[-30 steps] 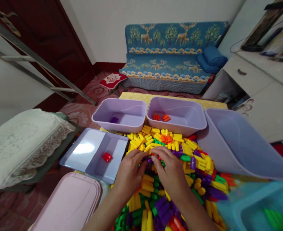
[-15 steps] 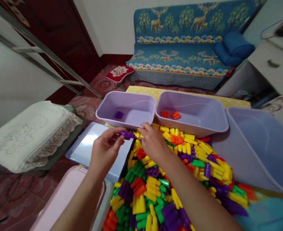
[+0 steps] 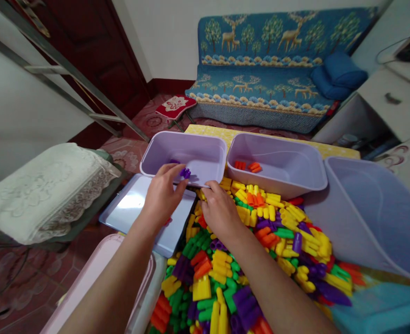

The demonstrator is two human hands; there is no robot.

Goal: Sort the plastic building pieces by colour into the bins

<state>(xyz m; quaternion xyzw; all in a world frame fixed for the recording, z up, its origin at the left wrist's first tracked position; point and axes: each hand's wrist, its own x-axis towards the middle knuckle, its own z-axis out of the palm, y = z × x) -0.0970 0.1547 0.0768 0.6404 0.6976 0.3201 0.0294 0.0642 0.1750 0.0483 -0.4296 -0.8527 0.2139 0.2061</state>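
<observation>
My left hand (image 3: 165,192) pinches a purple plastic building block (image 3: 185,173) between thumb and fingers, over the near side of the left lilac bin (image 3: 149,153). Part of another purple block (image 3: 174,161) shows inside that bin. Beside the bin's near right corner is my right hand (image 3: 220,204), its fingers bent and close together at the rim. What those fingertips hold, if anything, is hidden. Beneath the right hand and forearm spreads a heap of yellow, green, purple and orange-red blocks (image 3: 222,266).
A middle lilac bin (image 3: 277,183) has a few orange-red blocks (image 3: 254,167) inside. Another lilac bin (image 3: 347,232) stands at the right. A pale blue lid (image 3: 128,204) lies left, with a small red piece (image 3: 168,221) beside my wrist. A pink lid (image 3: 96,273) is nearer.
My left hand has moved forward and slightly right with the purple block, from above the blue lid to over the left bin. My right hand has barely shifted.
</observation>
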